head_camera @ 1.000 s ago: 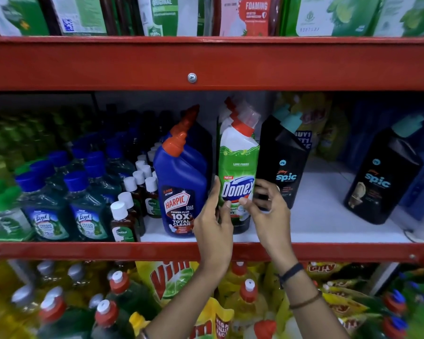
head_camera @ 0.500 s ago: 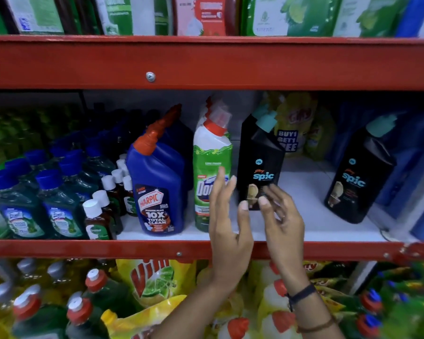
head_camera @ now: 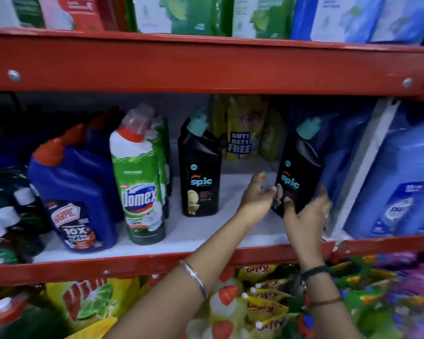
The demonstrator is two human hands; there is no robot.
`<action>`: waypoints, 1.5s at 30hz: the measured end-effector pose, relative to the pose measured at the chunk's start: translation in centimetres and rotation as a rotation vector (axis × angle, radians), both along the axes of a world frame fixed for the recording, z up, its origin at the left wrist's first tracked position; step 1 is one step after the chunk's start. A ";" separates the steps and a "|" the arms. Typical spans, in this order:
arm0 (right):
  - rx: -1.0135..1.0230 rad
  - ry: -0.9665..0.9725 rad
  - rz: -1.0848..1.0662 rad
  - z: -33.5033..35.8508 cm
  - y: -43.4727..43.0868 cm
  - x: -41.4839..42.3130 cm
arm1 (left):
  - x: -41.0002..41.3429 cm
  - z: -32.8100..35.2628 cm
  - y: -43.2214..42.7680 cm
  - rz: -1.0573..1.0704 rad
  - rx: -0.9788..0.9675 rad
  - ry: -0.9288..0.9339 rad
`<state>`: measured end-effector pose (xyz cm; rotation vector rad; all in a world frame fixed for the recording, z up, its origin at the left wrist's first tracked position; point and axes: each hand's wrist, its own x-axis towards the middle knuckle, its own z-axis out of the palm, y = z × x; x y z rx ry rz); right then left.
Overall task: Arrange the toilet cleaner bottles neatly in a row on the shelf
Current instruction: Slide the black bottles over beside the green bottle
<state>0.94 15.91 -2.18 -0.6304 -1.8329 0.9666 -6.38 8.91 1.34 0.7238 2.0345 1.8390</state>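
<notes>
Along the white shelf board (head_camera: 233,228) stand a blue Harpic bottle (head_camera: 76,199), a green and white Domex bottle (head_camera: 140,189) and a black Spic bottle (head_camera: 200,177), each with more of its kind behind it. A second black Spic bottle (head_camera: 300,165) leans a little at the right, apart from the row. My right hand (head_camera: 304,218) grips its lower part, thumb on the front and fingers round the right side. My left hand (head_camera: 257,194) is spread, its fingertips touching the bottle's left edge.
Yellow pouches (head_camera: 242,133) stand at the back of the shelf. Blue refill packs (head_camera: 402,189) fill the bay to the right, past a white upright (head_camera: 367,165). Small white-capped bottles (head_camera: 3,228) crowd the left. A red beam (head_camera: 206,67) runs overhead. Pouches and bottles fill the shelf below.
Both hands have left the Domex bottle and moved right, past the first Spic bottle, onto the far Spic bottle. The view has swung to the right.
</notes>
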 end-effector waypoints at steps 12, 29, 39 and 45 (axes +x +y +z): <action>0.096 -0.023 -0.006 0.0 2.8 -0.2 | -0.8 0.3 0.8 -0.116 0.030 -0.018; -0.097 0.182 0.577 0.8 -6.7 0.8 | 3.1 -1.3 -12.3 0.405 0.094 0.307; -0.145 0.159 0.721 0.1 -10.7 -1.6 | 3.0 -3.0 -16.0 0.567 0.082 0.280; -0.150 0.126 0.707 -0.3 -10.7 -2.3 | 2.3 -3.6 -16.0 0.586 0.022 0.306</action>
